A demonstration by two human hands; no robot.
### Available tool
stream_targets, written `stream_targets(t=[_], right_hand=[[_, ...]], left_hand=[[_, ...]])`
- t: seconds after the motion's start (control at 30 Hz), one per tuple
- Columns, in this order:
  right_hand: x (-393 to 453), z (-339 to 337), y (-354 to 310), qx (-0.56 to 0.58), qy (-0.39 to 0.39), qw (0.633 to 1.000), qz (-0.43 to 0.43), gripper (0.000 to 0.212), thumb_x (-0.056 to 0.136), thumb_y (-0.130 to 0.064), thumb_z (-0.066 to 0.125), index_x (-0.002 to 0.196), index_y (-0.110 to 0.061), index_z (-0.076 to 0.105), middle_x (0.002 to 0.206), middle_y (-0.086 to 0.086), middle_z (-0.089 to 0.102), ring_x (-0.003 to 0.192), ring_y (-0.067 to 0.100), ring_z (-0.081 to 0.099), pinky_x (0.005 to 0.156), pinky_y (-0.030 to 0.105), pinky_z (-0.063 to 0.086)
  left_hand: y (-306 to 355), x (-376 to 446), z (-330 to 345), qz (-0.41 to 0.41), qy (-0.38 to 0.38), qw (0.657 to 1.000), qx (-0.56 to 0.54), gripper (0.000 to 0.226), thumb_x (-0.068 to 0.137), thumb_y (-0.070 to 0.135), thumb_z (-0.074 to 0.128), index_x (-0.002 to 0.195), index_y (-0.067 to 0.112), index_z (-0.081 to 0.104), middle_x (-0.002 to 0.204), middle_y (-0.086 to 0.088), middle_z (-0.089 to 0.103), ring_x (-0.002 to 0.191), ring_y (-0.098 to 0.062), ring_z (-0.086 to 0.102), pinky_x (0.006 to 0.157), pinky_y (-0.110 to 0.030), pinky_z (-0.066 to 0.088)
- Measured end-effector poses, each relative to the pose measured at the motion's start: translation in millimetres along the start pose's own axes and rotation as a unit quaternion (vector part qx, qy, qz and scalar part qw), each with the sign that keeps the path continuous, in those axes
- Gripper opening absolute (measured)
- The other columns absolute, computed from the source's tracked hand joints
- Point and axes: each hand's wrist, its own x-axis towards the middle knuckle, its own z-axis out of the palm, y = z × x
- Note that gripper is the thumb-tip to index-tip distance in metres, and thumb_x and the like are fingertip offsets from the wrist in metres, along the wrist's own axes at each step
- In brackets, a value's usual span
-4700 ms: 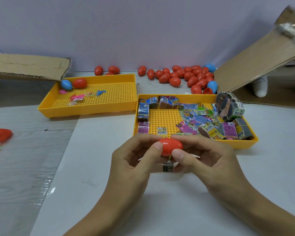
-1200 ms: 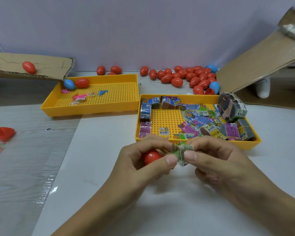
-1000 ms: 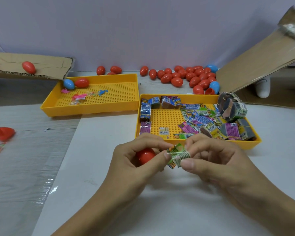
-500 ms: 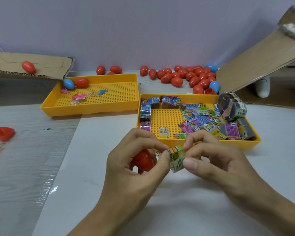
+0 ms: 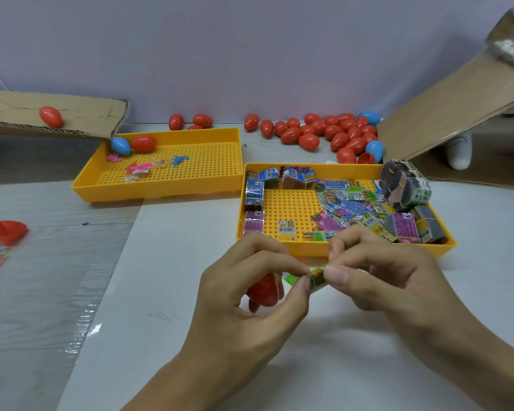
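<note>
now the person works on a small folded leaflet [image 5: 317, 277], which is held in the air between the two hands, above the white table. the left hand [image 5: 244, 307] pinches its left end between the thumb tip and the forefinger. the other fingers of this hand are curled round a red egg shell [image 5: 263, 290] and keep it low against the palm. the right hand [image 5: 383, 280] pinches the right end of the leaflet with thumb and forefinger; its other fingers are bent loosely and hold nothing. so both hands are closed on the paper, and the two thumbs almost touch each other.

whether the red shell is a half or a whole egg cannot be told, because the fingers hide most of it.

the step in hand seems to be the folding of the leaflet into a packet small enough for the egg. the next move probably calls for one more firm press on the crease. then the left hand must turn the shell so that its opening faces the right hand, which can push the paper in. just beyond the hands stands a yellow tray [image 5: 309, 250] with many more leaflets, and far beyond it lies a heap of red eggs [image 5: 324, 134].
</note>
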Motion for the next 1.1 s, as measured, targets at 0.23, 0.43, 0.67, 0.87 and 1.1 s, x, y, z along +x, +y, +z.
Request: stream_targets(t=[0.23,0.43,0.67,0.87,1.1], right_hand=[[2,-1,3,0.006,0.054,0.998,0.003,0.027,0.059,-0.043,0.083,0.069,-0.018,0.080,0.084,-0.014,0.058,0.066,0.002,0.051,0.054,0.008,0.038],[3,0,5,-0.012,0.106,0.994,-0.025,0.041,0.056,-0.063,0.082,0.074,-0.025,0.081,0.079,-0.013,0.052,0.062,0.007,0.043,0.052,0.010,0.035],[0,9,-1,0.004,0.090,0.995,-0.050,0.012,0.070,-0.025,0.079,0.074,-0.013,0.079,0.045,-0.011,0.056,0.043,-0.001,0.051,0.049,0.002,0.037],[-2,12,-1,-0.027,0.088,0.991,-0.093,0.011,0.078,-0.024,0.073,0.073,-0.015,0.077,0.046,-0.020,0.055,0.044,-0.006,0.051,0.052,0.000,0.037],[-3,12,4,-0.008,0.084,0.994,-0.066,0.015,0.080,-0.032,0.068,0.080,-0.020,0.078,0.047,-0.015,0.054,0.043,-0.003,0.047,0.049,0.002,0.036]], left_hand=[[-2,-5,0,-0.121,-0.035,0.987,-0.104,0.029,0.076,0.024,0.063,0.104,0.030,0.063,0.096,0.007,0.058,0.087,-0.018,0.060,0.070,-0.020,0.049],[-7,-5,6,-0.146,-0.007,0.970,-0.195,0.032,0.085,0.006,0.065,0.110,0.023,0.053,0.106,0.005,0.063,0.094,-0.015,0.066,0.078,-0.027,0.056],[-4,-5,4,-0.125,0.014,0.977,-0.171,0.031,0.076,0.019,0.081,0.102,0.025,0.066,0.100,-0.001,0.070,0.089,-0.029,0.070,0.064,-0.035,0.062],[-4,-5,6,-0.093,0.000,0.982,-0.162,0.031,0.079,0.014,0.077,0.108,0.021,0.070,0.104,-0.003,0.065,0.094,-0.032,0.070,0.075,-0.032,0.061],[-6,-6,7,-0.077,0.018,0.985,-0.150,0.039,0.078,0.011,0.079,0.115,0.019,0.072,0.109,-0.003,0.063,0.095,-0.032,0.069,0.076,-0.032,0.061]])
